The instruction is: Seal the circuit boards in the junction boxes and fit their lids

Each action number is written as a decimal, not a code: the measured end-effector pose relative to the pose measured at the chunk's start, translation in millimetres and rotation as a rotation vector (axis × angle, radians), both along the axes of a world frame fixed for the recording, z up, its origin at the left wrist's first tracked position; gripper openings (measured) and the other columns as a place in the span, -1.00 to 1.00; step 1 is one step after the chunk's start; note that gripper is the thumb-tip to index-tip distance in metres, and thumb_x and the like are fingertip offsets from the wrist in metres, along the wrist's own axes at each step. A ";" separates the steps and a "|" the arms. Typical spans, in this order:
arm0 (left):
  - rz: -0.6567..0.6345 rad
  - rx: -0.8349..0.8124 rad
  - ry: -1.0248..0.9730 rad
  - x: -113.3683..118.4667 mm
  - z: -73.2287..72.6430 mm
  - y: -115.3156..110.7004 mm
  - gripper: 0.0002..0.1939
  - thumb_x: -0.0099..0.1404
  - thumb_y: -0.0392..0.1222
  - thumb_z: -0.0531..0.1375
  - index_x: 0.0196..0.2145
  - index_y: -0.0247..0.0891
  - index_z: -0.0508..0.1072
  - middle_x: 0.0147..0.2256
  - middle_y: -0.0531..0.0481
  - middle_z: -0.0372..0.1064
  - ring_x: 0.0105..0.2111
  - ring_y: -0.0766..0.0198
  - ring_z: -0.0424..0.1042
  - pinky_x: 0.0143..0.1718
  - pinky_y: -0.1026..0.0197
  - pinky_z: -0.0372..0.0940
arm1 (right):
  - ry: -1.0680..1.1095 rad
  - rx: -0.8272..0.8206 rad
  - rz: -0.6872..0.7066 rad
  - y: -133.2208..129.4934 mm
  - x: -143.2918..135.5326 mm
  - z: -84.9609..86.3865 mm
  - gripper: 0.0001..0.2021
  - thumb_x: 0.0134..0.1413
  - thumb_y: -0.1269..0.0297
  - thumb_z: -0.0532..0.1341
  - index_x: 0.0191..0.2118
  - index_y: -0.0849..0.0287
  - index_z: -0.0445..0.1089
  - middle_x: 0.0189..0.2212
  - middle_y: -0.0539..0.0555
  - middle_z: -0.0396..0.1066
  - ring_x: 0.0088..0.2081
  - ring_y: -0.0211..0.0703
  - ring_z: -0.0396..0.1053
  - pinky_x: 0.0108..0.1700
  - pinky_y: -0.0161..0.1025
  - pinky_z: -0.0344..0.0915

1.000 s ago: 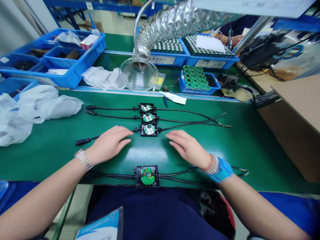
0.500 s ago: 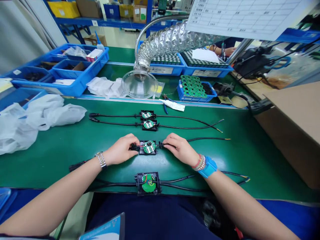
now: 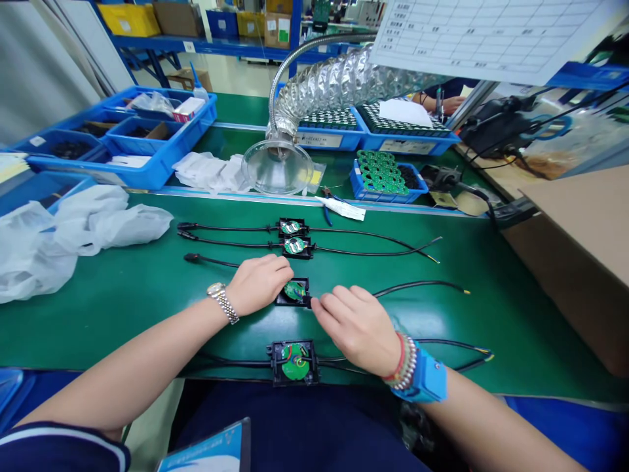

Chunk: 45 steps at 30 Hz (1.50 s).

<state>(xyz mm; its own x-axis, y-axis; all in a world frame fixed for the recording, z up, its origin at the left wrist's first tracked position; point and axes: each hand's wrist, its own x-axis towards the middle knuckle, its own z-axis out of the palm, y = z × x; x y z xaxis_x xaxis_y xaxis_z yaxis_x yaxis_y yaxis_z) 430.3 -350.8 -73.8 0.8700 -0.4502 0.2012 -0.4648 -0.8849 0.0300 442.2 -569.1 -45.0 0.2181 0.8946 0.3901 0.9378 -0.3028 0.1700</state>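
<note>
My left hand [image 3: 260, 283] is closed over the left and upper edge of a small black plastic case [image 3: 293, 303], its fingertips hidden from me. Inside that case lies a round green circuit board [image 3: 295, 290]. My right hand [image 3: 351, 324] has its fingers curled at the case's right end, pinching a black cable [image 3: 417, 284] where it meets the case; the exact grip is partly covered. The cable's bare end points right. Another black lead with a connector [image 3: 194, 257] runs out left from under my left hand.
Two similar cases with boards [image 3: 295, 246] and cables lie behind. Another case [image 3: 295, 362] sits at the table's front edge. Farther back stand a fume-hood funnel [image 3: 278, 167], pliers [image 3: 327, 213], a blue bin of boards [image 3: 388, 190] and white bags [image 3: 113, 219]. A cardboard box [image 3: 580, 262] stands right.
My left hand has moved right, from the left lead onto the case. My right hand has come nearer and lower at the case's right end. The board's visible face looks different, with fewer white parts showing.
</note>
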 end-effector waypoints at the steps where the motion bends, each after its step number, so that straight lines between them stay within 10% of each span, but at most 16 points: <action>1: -0.010 0.035 -0.023 0.4 -3.8 -2.1 -0.78 0.33 -0.25 -0.03 -0.35 -0.23 0.40 -0.32 0.03 0.37 -0.37 0.31 0.29 -0.44 0.28 0.15 | 0.003 -0.006 0.012 2.7 -1.6 -3.2 -0.73 0.19 0.47 -0.04 -0.36 0.28 0.39 -0.52 0.09 0.24 -0.44 -0.17 0.06 -0.43 -0.17 -0.08; 13: -0.306 0.007 0.109 -7.3 -12.1 19.4 -0.67 0.32 0.06 -0.04 -0.17 -0.08 0.45 -0.07 0.08 0.37 -0.34 0.28 0.23 -0.41 0.25 0.14 | 0.101 -0.058 -0.023 8.5 -5.9 -30.7 -0.81 0.13 0.47 0.02 -0.37 0.28 0.36 -0.49 0.08 0.25 -0.43 -0.16 0.06 -0.41 -0.18 -0.09; 25: -0.317 0.061 0.158 -7.5 -20.5 23.7 -0.65 0.33 0.04 -0.06 -0.07 -0.02 0.41 0.00 0.12 0.32 -0.31 0.25 0.18 -0.45 0.24 0.08 | 0.367 -0.139 -0.337 14.1 23.0 -41.1 -0.82 0.18 0.41 0.03 -0.36 0.21 0.36 -0.48 0.03 0.30 -0.46 -0.25 0.19 -0.43 -0.28 -0.01; 45: -0.306 0.057 0.133 -9.1 -25.5 22.8 -0.65 0.33 0.03 -0.04 -0.07 -0.07 0.40 -0.01 0.06 0.33 -0.26 0.23 0.18 -0.44 0.27 0.13 | 0.376 -0.471 -0.163 22.3 38.7 -42.7 -0.83 0.09 0.49 0.03 -0.35 0.23 0.35 -0.44 0.09 0.36 -0.43 -0.19 0.27 -0.45 -0.28 0.05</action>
<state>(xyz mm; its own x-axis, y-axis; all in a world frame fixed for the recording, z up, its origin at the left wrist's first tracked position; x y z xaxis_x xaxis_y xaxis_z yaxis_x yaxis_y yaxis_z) 421.2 -328.0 -99.3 0.7095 -0.7020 0.0622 -0.7047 -0.7067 0.0624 481.0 -546.8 -87.7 0.4119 0.8955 -0.1685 0.9075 -0.4198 -0.0124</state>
